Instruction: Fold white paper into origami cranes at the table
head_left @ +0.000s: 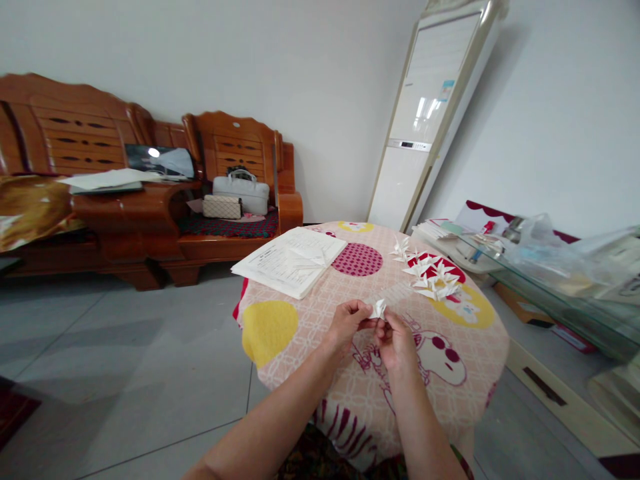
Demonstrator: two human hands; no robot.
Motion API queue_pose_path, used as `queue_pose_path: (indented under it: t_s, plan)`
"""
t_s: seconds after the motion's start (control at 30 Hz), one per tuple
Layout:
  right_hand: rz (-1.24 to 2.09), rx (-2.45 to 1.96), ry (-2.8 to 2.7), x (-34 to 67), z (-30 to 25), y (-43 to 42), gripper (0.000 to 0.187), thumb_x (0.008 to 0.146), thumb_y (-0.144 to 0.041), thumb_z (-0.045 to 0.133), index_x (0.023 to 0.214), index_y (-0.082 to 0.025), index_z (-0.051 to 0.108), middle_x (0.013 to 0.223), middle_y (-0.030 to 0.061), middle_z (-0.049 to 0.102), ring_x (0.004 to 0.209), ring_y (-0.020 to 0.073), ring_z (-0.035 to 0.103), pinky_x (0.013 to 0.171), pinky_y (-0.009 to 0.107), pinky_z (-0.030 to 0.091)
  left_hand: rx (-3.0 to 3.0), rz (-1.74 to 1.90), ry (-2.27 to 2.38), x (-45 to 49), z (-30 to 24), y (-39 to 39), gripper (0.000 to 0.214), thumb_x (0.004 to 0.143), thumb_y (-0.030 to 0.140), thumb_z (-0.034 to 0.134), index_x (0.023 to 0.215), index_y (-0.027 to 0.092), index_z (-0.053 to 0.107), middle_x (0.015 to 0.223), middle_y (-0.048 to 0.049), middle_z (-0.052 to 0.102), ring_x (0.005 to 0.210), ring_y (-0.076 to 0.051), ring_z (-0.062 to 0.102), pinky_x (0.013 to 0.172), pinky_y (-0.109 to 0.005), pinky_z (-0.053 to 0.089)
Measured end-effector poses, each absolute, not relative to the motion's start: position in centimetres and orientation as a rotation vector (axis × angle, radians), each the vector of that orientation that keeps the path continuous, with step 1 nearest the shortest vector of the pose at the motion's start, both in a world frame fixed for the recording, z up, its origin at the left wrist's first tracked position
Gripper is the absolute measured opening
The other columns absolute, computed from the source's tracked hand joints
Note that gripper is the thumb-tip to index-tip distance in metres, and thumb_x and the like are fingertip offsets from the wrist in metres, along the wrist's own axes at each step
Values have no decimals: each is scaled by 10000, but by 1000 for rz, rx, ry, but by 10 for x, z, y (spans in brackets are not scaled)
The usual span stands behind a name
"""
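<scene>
A small folded white paper piece (379,309), shaped like an origami crane, is pinched between my two hands above the round table. My left hand (349,321) closes its thumb and fingertips on the left side of the paper. On the other side, my right hand (395,339) grips it with thumb and forefinger, the other fingers curled under. Beyond the hands, several finished-looking white paper cranes (433,277) lie in a cluster at the table's right. A stack of printed paper sheets (285,263) rests at the back left, with a loose folded slip on top.
A pink patterned cloth (315,343) covers the round table. Wooden chairs (235,147) with bags stand behind on the left. A tall white air conditioner (417,127) is at the back. Close by on the right, a glass-topped stand (565,310) holds plastic bags and papers.
</scene>
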State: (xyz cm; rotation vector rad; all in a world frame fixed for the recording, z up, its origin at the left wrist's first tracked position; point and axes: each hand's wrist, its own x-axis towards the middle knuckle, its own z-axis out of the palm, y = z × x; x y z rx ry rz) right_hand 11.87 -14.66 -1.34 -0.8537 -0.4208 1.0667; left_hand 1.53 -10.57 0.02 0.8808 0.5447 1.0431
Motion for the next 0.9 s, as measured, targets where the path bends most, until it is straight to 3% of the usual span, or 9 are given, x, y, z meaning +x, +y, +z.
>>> queue_pose_path:
  t_s: [0.6,0.9]
  plan:
    - [1061,-823,-418,118,-10,-148,234,621,-281,800,681,-168,604,507,-67,578,380,47,476,335,153,343,749,1018,494,17,1,-108,278,589,292,825,660,108,629,649,-23,654,595,-119,623,690,-259,529]
    - [1090,-823,-406,117,-10,-148,284,641,-305,774,616,-178,521,450,-94,491,335,36,399,307,158,276,684,934,434,16,3,-109,271,593,265,836,667,101,633,620,-19,645,566,-98,608,643,-211,503]
